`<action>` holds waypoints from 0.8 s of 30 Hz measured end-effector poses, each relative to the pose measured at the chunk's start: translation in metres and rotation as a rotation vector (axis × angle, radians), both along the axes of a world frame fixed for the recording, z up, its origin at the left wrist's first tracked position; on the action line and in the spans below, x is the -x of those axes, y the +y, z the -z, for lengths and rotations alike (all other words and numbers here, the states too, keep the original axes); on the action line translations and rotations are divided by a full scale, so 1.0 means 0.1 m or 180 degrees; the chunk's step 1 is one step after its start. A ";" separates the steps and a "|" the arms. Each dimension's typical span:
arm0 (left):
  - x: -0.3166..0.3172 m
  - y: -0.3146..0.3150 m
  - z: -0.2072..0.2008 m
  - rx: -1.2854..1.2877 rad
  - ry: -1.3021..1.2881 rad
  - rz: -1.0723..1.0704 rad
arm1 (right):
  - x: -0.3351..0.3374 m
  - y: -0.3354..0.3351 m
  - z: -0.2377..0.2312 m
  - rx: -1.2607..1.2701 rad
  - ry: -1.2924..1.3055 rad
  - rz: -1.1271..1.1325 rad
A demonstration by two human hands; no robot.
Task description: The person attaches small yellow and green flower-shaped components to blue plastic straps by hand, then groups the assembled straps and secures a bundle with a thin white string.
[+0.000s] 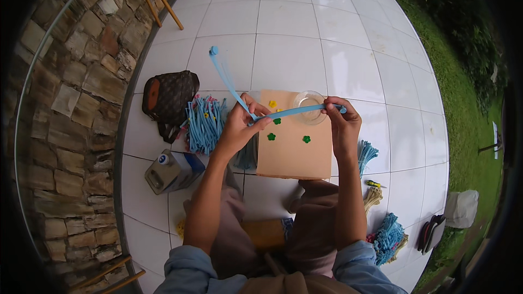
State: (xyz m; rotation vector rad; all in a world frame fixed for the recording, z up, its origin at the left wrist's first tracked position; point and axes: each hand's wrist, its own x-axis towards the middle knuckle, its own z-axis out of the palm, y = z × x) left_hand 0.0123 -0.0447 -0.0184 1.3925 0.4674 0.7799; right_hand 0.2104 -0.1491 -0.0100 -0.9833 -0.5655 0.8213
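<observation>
A long light-blue strap with a small knob at its far upper end is stretched between my hands. My left hand pinches it near the middle, and its loose part rises up and away to the left. My right hand grips the strap close to its other end. Beneath my hands lies a tan cardboard sheet. On it are small green flower-shaped pieces and yellow ones, partly covered by the strap. A clear round container stands by the board's far right corner, behind the strap.
At left are a pile of blue straps, a brown patterned backpack and a squarish jug. More blue bundles and a yellow-and-black screwdriver lie at right. A stone wall borders the tiled floor.
</observation>
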 end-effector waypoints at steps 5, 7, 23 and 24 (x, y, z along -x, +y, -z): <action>0.05 0.03 0.09 -0.0035 -0.0001 -0.0510 | 0.02 0.09 0.00 -0.0002 -0.0168 0.0378; 0.04 0.04 0.13 -0.0025 -0.0050 -0.0750 | -0.12 0.09 -0.02 -0.0416 -0.0463 0.0646; -0.01 0.18 0.43 0.0626 -0.0256 -0.1547 | 0.14 0.61 1.43 0.1379 -0.5017 -0.0194; -0.02 0.18 0.44 0.0568 -0.0223 -0.1618 | 0.16 0.63 1.46 0.1467 -0.5290 -0.0078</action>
